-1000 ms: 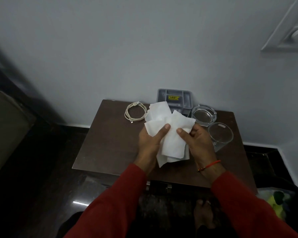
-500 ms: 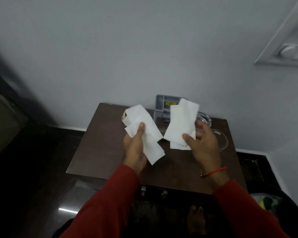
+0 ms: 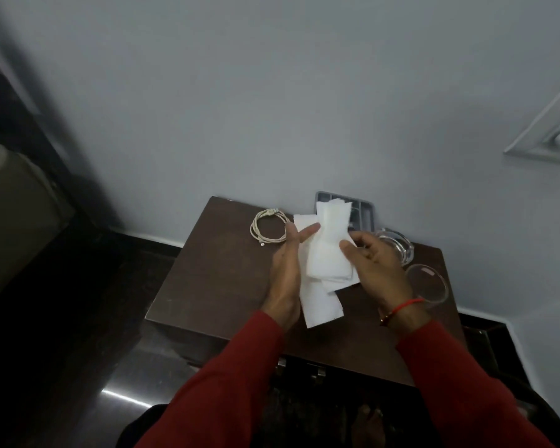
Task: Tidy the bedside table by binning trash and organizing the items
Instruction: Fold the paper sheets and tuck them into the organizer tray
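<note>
Fingers of my left hand (image 3: pixel 286 270) lie straight along the white paper tissues (image 3: pixel 327 257), thumb across the front sheet, while my right hand (image 3: pixel 374 266) pinches their right edge with curled fingers. Both hold the overlapping sheets above the dark brown wooden bedside table (image 3: pixel 214 279). At ten o'clock from the tissues lies a coiled white charging cable (image 3: pixel 267 230); at twelve, a grey plastic compartment tray (image 3: pixel 361 211); at three, a clear glass ashtray (image 3: pixel 398 248) and clear glass bowl (image 3: pixel 429 284).

Dark red long sleeves (image 3: pixel 227 376); red thread bracelet (image 3: pixel 401 307), right wrist.
</note>
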Demonstrator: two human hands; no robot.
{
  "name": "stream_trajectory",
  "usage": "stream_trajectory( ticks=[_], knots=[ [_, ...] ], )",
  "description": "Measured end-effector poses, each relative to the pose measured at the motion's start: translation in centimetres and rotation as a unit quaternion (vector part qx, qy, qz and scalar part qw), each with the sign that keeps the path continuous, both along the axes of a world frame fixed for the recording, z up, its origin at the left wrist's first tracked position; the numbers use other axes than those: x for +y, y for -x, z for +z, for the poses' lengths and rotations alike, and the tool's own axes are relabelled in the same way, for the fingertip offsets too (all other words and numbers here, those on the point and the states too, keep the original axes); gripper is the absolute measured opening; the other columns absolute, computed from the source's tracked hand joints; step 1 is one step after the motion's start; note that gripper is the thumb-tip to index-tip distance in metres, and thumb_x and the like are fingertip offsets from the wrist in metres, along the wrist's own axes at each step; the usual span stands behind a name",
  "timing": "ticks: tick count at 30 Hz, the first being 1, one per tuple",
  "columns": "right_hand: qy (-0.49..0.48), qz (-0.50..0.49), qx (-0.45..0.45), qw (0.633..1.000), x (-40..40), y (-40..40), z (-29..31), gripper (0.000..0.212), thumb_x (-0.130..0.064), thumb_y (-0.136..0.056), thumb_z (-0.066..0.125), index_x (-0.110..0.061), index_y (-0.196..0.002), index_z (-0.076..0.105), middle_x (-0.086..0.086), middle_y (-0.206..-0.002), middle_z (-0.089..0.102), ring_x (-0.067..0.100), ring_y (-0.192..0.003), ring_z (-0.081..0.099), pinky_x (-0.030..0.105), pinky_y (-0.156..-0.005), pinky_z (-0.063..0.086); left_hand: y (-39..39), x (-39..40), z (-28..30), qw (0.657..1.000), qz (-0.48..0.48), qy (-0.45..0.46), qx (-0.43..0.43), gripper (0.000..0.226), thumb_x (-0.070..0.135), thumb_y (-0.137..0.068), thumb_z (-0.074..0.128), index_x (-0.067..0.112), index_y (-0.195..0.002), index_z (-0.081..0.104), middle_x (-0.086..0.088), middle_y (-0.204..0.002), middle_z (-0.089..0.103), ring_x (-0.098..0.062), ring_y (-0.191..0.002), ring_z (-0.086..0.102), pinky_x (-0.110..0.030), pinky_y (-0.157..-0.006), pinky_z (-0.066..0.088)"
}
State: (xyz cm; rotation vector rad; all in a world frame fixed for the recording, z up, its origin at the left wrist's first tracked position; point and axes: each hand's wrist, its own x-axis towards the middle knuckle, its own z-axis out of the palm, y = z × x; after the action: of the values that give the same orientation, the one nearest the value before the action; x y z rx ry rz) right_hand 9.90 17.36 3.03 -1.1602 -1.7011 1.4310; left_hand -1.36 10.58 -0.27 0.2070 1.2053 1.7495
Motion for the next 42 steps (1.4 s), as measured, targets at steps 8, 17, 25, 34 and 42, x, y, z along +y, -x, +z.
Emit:
stream_trajectory(
  ticks=[8, 17, 25, 34, 42],
  knots=[
    [-0.009, -0.016, 0.025, 1.0, 0.7, 0.7, 0.6, 0.014, -0.016, -0.093, 0.064, -0.031, -0.094, 0.065, -0.013, -0.082, 0.07, -0.009, -0.066, 0.067, 0.01, -0.06, 0.054, 0.7, 0.3, -1.5, 0.999, 0.04, 0.001, 0.007, 0.01, 0.018, -0.093, 0.075, 0.015, -0.102, 0.078, 0.001, -0.102, 0.08, -0.019, -0.096, 0.074, -0.039, -0.085, 0.062],
    [0.02, -0.107, 0.109, 0.988, 2.0, 0.9, 1.6, 0.009, -0.018, -0.094, 0.062, -0.02, -0.089, 0.07, -0.006, -0.083, 0.072, 0.013, -0.076, 0.065, 0.028, -0.066, 0.054, 0.8, 0.3, -1.7, 0.995, 0.093, -0.029, 0.02, 0.03, 0.011, -0.093, 0.075, 0.024, -0.119, 0.071, 0.001, -0.125, 0.073, -0.014, -0.107, 0.073, -0.033, -0.091, 0.062],
    [-0.04, -0.069, -0.03, 0.996, 2.3, 0.9, 0.8, 0.01, -0.017, -0.096, 0.059, -0.018, -0.094, 0.069, -0.01, -0.079, 0.069, -0.001, -0.065, 0.062, 0.015, -0.059, 0.05, 0.6, 0.3, -1.8, 0.995, 0.06, -0.004, 0.083, 0.033, 0.011, -0.094, 0.073, 0.027, -0.123, 0.07, 0.008, -0.123, 0.068, -0.015, -0.108, 0.07, -0.035, -0.093, 0.061],
    [-0.12, -0.09, -0.118, 0.982, 1.3, 1.4, -0.5, 0.003, -0.026, -0.092, 0.063, -0.027, -0.092, 0.066, -0.003, -0.083, 0.069, 0.014, -0.079, 0.066, 0.024, -0.068, 0.051, 0.4, 0.3, -1.0, 0.994, 0.072, -0.001, 0.081, 0.028, 0.028, -0.088, 0.08, 0.033, -0.113, 0.068, 0.01, -0.125, 0.068, -0.005, -0.112, 0.066, -0.024, -0.095, 0.057],
    [0.192, -0.047, 0.017, 0.98, 0.2, -0.4, -0.8, 0.024, -0.034, -0.084, 0.073, -0.016, -0.099, 0.07, 0.011, -0.104, 0.072, 0.024, -0.091, 0.069, 0.049, -0.079, 0.06, 1.3, 0.2, -1.0, 0.989, 0.14, -0.02, 0.037, 0.046, 0.011, -0.089, 0.078, 0.022, -0.131, 0.062, 0.012, -0.114, 0.067, -0.005, -0.096, 0.069, -0.024, -0.08, 0.062]
  ],
)
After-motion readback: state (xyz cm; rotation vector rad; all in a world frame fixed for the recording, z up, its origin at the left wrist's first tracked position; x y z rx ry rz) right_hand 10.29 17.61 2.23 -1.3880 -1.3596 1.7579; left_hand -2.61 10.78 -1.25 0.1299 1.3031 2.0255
